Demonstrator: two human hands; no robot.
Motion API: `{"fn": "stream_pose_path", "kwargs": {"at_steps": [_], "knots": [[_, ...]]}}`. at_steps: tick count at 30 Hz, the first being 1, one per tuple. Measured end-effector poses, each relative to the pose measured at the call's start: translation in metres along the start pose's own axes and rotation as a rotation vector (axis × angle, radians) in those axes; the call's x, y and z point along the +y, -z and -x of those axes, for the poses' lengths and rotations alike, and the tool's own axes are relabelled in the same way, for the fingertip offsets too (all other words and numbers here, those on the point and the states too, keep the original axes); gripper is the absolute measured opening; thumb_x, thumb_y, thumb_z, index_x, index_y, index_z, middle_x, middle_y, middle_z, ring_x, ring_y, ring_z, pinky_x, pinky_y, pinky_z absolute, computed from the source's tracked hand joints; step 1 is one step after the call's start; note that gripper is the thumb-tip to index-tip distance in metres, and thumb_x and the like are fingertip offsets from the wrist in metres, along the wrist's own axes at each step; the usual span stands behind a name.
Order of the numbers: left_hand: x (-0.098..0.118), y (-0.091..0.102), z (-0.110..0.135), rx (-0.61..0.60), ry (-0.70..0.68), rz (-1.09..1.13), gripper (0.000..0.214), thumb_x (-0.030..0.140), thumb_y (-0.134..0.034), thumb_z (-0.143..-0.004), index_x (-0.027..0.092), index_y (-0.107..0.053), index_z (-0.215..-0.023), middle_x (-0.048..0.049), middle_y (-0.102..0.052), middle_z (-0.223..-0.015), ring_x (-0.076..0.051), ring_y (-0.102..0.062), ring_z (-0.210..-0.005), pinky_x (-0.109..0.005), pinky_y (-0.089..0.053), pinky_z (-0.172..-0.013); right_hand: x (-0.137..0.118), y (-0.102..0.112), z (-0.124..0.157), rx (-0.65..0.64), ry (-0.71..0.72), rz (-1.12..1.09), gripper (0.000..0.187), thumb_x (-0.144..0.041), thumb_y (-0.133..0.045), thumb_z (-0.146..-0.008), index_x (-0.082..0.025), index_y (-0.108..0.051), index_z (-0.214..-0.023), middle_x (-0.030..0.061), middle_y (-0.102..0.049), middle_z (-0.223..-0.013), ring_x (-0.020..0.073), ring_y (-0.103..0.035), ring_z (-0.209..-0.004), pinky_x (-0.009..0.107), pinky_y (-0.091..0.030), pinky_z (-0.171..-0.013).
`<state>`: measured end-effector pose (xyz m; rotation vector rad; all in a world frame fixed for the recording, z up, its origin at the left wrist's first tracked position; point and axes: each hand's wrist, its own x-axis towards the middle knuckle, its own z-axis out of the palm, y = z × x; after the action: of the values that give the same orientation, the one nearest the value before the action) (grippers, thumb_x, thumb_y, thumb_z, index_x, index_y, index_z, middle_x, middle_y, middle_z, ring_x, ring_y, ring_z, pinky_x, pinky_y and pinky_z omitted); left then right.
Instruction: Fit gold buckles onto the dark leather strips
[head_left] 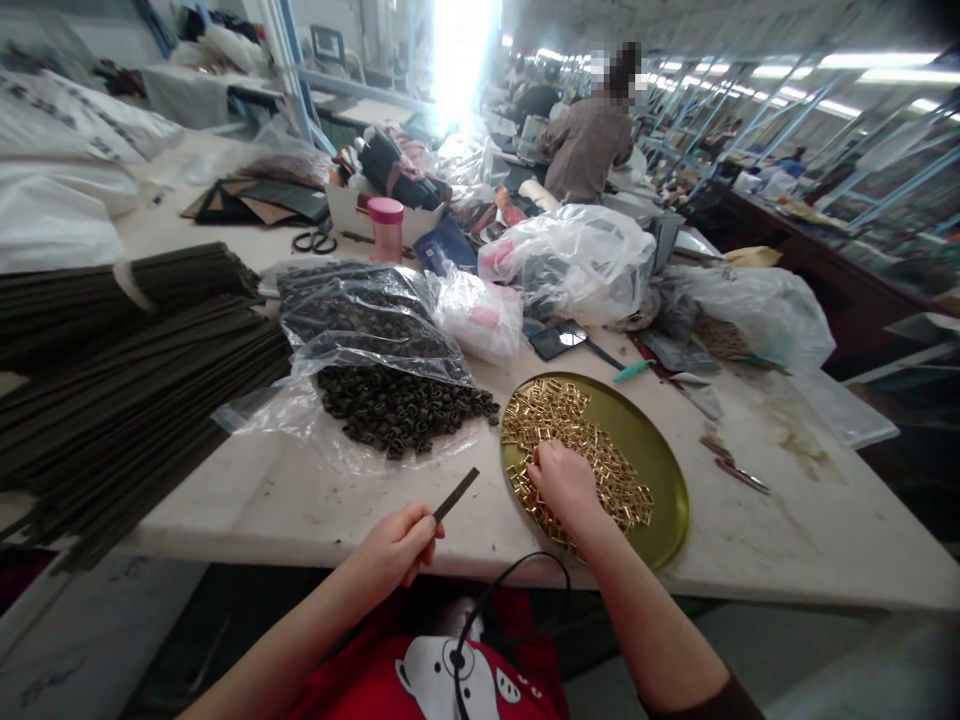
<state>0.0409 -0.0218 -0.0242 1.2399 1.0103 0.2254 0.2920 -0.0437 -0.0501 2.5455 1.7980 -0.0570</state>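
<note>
My left hand, low in the middle of the frame, pinches a dark strip between thumb and fingers, and the strip points up and to the right, over the table. My right hand is down in the gold tray, lower right of centre, fingers curled onto the heap of small gold clips; whether I've got one pinched I can't tell, the fingertips are hidden. The clips cover the left half of the tray, the right half shows bare metal.

Just left of the tray, a pile of dark loops spills out of an open clear bag. Far left, a big stack of long dark strips lies across the table edge. Behind the tray there's a mirror, a teal pen, and crumpled plastic bags. A pink-capped bottle stands upper centre, with scissors to its left. Right of the tray, small snips lie on the table. Further back, upper centre, a person stands turned away. A black cable loops over my red shirt at the bottom.
</note>
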Motion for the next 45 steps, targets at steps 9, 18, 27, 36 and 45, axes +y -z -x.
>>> {"fn": "stream_pose_path", "kwargs": {"at_steps": [9,18,27,36,45], "knots": [[-0.006,-0.006,0.021,-0.014,-0.073,-0.011,0.024,0.036,-0.043,-0.078,0.017,-0.052,-0.068,0.0037,-0.048,-0.055,-0.007,-0.031,-0.040,-0.019,-0.019,-0.037,0.000,0.008,0.002,0.020,0.032,-0.216,0.008,-0.015,-0.051,-0.077,-0.015,-0.057,-0.072,0.0100,-0.063,-0.079,0.0200,-0.059,-0.073,0.029,-0.038,-0.063],[0.016,0.000,0.039,0.208,-0.307,-0.062,0.024,0.036,-0.046,-0.080,0.016,-0.057,-0.075,0.0030,-0.047,-0.058,-0.010,-0.038,-0.051,-0.020,-0.030,-0.048,-0.069,0.045,0.058,-0.424,0.233,-1.291,0.024,-0.041,-0.054,-0.076,-0.018,-0.051,-0.071,-0.0015,-0.057,-0.063,0.0104,-0.050,-0.053,0.024,-0.040,-0.052],[0.007,0.006,0.042,0.185,-0.243,-0.116,0.021,0.036,-0.052,-0.076,0.016,-0.052,-0.067,0.0046,-0.045,-0.057,-0.009,-0.038,-0.053,-0.020,-0.030,-0.051,-0.097,0.048,0.074,-0.608,0.138,-1.585,0.023,-0.038,-0.062,-0.071,-0.017,-0.055,-0.069,-0.0055,-0.050,-0.056,0.0068,-0.042,-0.048,0.022,-0.035,-0.050],[0.000,0.013,0.027,0.209,-0.201,-0.123,0.022,0.036,-0.048,-0.075,0.016,-0.050,-0.065,0.0058,-0.044,-0.056,-0.009,-0.039,-0.053,-0.021,-0.031,-0.052,-0.104,0.023,0.072,-0.751,-0.052,-1.950,0.028,-0.041,-0.065,-0.072,-0.013,-0.062,-0.078,-0.0014,-0.057,-0.060,0.0052,-0.046,-0.049,0.018,-0.036,-0.047],[-0.010,0.011,0.015,0.302,-0.311,-0.299,0.014,0.027,-0.046,-0.078,0.017,-0.053,-0.070,0.0021,-0.058,-0.067,-0.013,-0.052,-0.064,-0.023,-0.038,-0.062,-0.118,0.015,0.074,-0.878,-0.338,-2.104,0.025,-0.027,-0.077,-0.060,-0.016,-0.057,-0.072,-0.0047,-0.056,-0.059,0.0028,-0.048,-0.046,0.013,-0.036,-0.045]]}}
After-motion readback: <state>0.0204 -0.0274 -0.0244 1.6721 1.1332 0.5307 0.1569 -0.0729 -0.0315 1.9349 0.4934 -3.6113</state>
